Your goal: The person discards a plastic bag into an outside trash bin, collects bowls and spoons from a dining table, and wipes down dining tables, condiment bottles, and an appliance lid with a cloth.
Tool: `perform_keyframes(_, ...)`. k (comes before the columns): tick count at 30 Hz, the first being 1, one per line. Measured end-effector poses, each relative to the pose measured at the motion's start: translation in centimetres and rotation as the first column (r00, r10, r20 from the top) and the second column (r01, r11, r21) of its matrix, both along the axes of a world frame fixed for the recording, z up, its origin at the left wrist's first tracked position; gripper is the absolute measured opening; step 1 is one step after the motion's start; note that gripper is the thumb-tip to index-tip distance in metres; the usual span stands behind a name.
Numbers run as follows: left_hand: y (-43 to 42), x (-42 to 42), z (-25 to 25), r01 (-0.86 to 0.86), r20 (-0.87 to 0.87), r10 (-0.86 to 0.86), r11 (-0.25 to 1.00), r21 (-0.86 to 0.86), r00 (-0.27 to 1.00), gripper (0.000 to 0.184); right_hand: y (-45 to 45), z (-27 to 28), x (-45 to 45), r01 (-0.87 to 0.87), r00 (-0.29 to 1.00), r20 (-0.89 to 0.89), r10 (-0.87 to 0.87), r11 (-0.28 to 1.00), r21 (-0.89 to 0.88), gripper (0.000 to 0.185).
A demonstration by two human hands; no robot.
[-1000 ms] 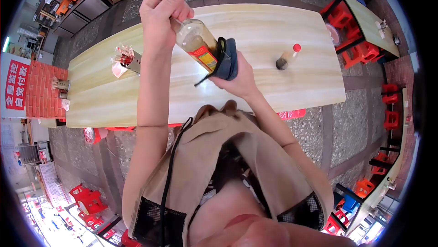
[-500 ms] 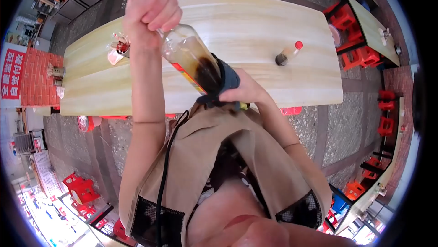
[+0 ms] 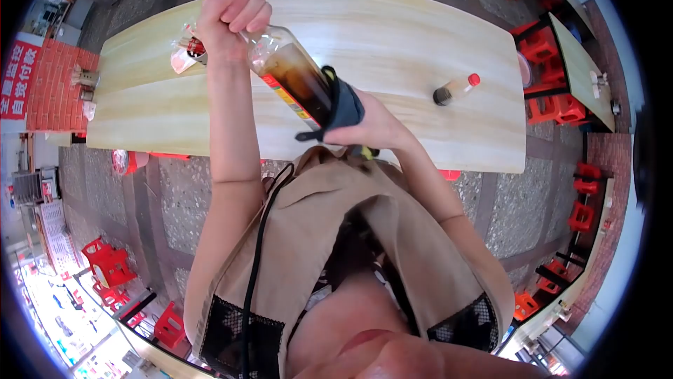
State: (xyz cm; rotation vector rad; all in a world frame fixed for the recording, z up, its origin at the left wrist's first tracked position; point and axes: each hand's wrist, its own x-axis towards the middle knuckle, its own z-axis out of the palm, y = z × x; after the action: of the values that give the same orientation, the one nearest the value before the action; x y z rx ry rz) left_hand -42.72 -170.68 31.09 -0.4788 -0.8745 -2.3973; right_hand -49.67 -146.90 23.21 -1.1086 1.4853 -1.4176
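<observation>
A large clear bottle with brown liquid and a red and yellow label is held tilted above the table, in front of my chest. At its upper left end, my left hand is closed around the neck, which the fingers mostly hide. My right hand presses a dark cloth around the lower end of the bottle. Farther right on the table is a small bottle with dark liquid and a red cap.
The long light wooden table lies in front of me. A holder with red-tipped sticks stands at its left. Red stools and another table are at the right; more stools are behind at left.
The liquid has spread along the bottle toward the neck. My right hand and the cloth have moved slightly up, away from my body. The whole view has shifted a little.
</observation>
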Motion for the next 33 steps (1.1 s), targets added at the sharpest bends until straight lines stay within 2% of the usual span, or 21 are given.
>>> perform_keyframes(1,-0.2,0.5,-0.1,0.041,-0.046,-0.039,0.998,0.046,0.998,0.015,-0.2,-0.4,0.2,-0.056,0.996,0.063,0.057,0.998,-0.011,0.084)
perform_keyframes(3,-0.3,0.9,-0.6,0.086,-0.084,-0.078,0.991,0.098,0.993,0.015,-1.8,1.8,-0.6,-0.113,0.993,-0.018,0.117,0.984,0.138,0.079)
perform_keyframes(5,-0.2,0.7,-1.3,0.090,-0.066,-0.083,0.991,0.101,0.994,0.014,-5.3,5.3,-0.3,-0.056,0.992,-0.106,0.067,0.993,0.101,0.062)
perform_keyframes(7,1.5,0.8,-1.8,-0.083,0.065,0.085,0.996,-0.038,0.994,0.015,-8.9,6.0,-1.2,-0.102,0.995,0.029,0.100,0.994,0.048,0.051)
perform_keyframes(9,-0.3,1.2,-2.2,-0.223,0.079,0.221,0.975,0.013,0.972,0.012,-10.9,6.4,-0.8,-0.080,0.997,0.025,0.080,0.996,0.032,0.048)
perform_keyframes(11,-2.2,1.8,-2.9,-0.228,0.114,0.223,0.973,0.033,0.968,0.009,-11.6,4.9,-0.1,-0.117,0.993,0.013,0.117,0.992,0.038,0.048)
perform_keyframes(12,-3.2,2.2,-3.2,-0.156,0.084,0.143,0.974,0.168,0.986,0.009,-11.2,4.6,0.2,-0.120,0.993,-0.003,0.121,0.988,0.095,0.049)
perform_keyframes(13,-4.2,2.8,-3.5,-0.078,0.046,0.067,0.952,0.296,0.997,0.009,-10.8,4.3,0.4,-0.186,0.981,0.084,0.173,0.966,0.180,0.054)
perform_keyframes(15,-6.9,4.6,-4.5,-0.106,0.076,0.094,0.978,0.180,0.993,0.010,-10.3,2.4,0.8,-0.185,0.975,-0.084,0.208,0.956,0.228,0.061)
perform_keyframes(17,-8.6,6.4,-5.3,-0.143,0.024,0.142,0.959,0.244,0.990,0.012,-9.7,-0.2,1.5,-0.177,0.981,-0.030,0.189,0.955,0.240,0.069)
perform_keyframes(18,-9.4,7.1,-5.6,-0.083,-0.068,0.104,0.964,0.254,0.992,0.012,-9.5,-0.6,2.0,-0.176,0.984,0.077,0.163,0.960,0.217,0.075)
perform_keyframes(19,-10.2,7.9,-6.0,-0.097,-0.063,0.116,0.964,0.247,0.991,0.012,-9.4,-0.9,2.8,-0.126,0.984,0.136,0.111,0.987,0.103,0.077)
perform_keyframes(21,-11.1,9.5,-6.0,-0.071,-0.258,0.148,0.956,0.286,0.955,0.014,-10.1,-2.6,5.0,0.047,0.965,0.263,-0.009,0.990,-0.136,0.076)
perform_keyframes(22,-11.6,10.0,-6.2,-0.060,-0.326,0.156,0.956,0.286,0.932,0.012,-10.7,-3.5,6.5,0.116,0.896,0.442,-0.046,0.984,-0.132,0.070)
perform_keyframes(23,-11.8,10.2,-6.3,-0.072,-0.323,0.167,0.955,0.286,0.932,0.012,-11.3,-2.1,8.8,0.298,0.800,0.584,-0.140,0.937,-0.182,0.054)
perform_keyframes(24,-11.8,10.4,-6.3,-0.084,-0.347,0.195,0.947,0.311,0.917,0.011,-11.9,-2.7,9.6,0.349,0.765,0.611,-0.205,0.929,-0.126,0.048)
perform_keyframes(26,-12.4,11.3,-6.7,-0.107,-0.363,0.232,0.937,0.334,0.902,0.008,-13.2,-3.2,10.1,0.356,0.668,0.685,-0.290,0.933,0.047,0.053)
perform_keyframes(27,-12.3,11.6,-7.0,-0.113,-0.358,0.238,0.934,0.338,0.903,0.008,-13.9,-1.5,10.0,0.430,0.543,0.755,-0.369,0.894,0.128,0.056)
perform_keyframes(28,-12.4,12.3,-7.4,-0.146,-0.356,0.271,0.929,0.340,0.894,0.012,-14.8,-2.5,10.2,0.417,0.419,0.829,-0.370,0.890,0.186,0.057)
perform_keyframes(31,-11.4,13.9,-8.1,-0.237,-0.304,0.370,0.888,0.395,0.878,0.013,-15.2,-6.0,9.2,0.040,0.236,0.961,-0.142,0.990,0.137,0.049)
perform_keyframes(33,-10.7,15.1,-8.5,-0.561,-0.056,0.586,0.795,0.229,0.808,0.010,-15.2,-9.7,9.1,-0.006,0.355,0.896,-0.268,0.957,0.289,0.047)
